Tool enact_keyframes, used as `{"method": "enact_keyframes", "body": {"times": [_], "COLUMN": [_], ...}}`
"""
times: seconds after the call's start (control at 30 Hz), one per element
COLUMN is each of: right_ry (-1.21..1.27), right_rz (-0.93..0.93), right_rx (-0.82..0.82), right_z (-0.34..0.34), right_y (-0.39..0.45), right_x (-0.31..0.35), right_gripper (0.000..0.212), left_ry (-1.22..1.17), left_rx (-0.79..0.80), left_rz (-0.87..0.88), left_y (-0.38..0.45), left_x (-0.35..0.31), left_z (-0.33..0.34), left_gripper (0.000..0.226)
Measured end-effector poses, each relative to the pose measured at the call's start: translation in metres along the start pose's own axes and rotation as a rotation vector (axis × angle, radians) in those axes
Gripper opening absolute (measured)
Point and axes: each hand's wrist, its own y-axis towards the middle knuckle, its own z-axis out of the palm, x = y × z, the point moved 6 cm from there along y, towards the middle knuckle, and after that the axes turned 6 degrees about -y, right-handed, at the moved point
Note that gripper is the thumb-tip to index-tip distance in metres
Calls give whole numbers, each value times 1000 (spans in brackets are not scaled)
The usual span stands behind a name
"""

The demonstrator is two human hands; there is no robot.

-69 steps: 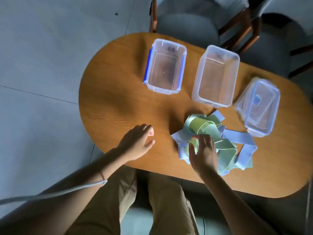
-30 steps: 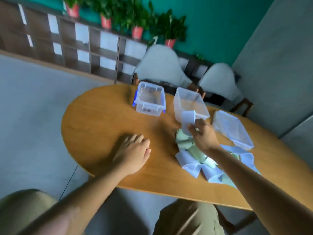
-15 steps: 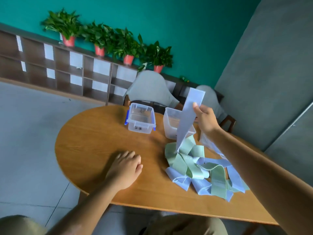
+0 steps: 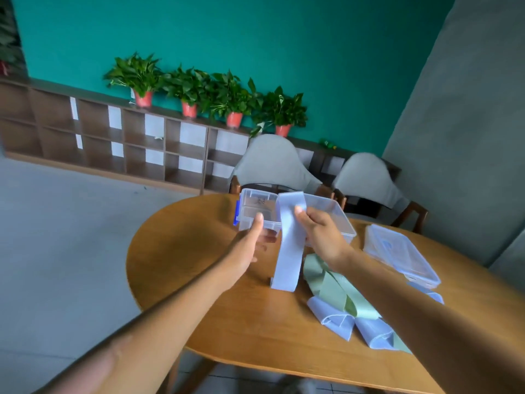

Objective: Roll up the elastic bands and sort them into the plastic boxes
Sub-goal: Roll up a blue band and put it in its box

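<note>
Right hand point(image 4: 321, 234) pinches the blue band point(image 4: 288, 243) by its top so it hangs straight for rolling. Left hand point(image 4: 252, 243) is just beside it, fingers loosely spread, holding nothing. Boxes point(image 4: 250, 206) just beyond both hands; pile point(image 4: 341, 297) below the right wrist.

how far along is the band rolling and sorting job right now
Nothing looks sorted yet: the clear plastic box with blue clips and the clear open box beside it show no rolls inside. In hand: the right hand pinches one pale blue elastic band, hanging unrolled, with the left hand reaching in beside it. Left: the loose pile of green and blue bands on the wooden table, all unrolled.
</note>
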Motion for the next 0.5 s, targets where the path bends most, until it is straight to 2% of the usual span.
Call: {"method": "enact_keyframes", "body": {"times": [0.07,0.2,0.27,0.37,0.5], "right_ry": [13,84,162,262,322], "right_rz": [-3,1,51,171,268], "right_rx": [43,46,34,49,173], "right_z": [15,37,46,62,92], "right_y": [-3,-5,-4,-8,-16], "right_x": [3,5,1,-7,-21], "right_gripper": [47,45,47,45,34], "left_ry": [-40,-108,-99,-15,-67], "left_rx": [34,14,1,-130,-307], "left_rz": [-18,73,100,82,52], "left_y": [5,16,22,33,48], "left_x": [-11,-22,-26,-26,-25], "left_z": [2,-10,-20,-44,-92], "left_gripper": [62,26,16,7,11]}}
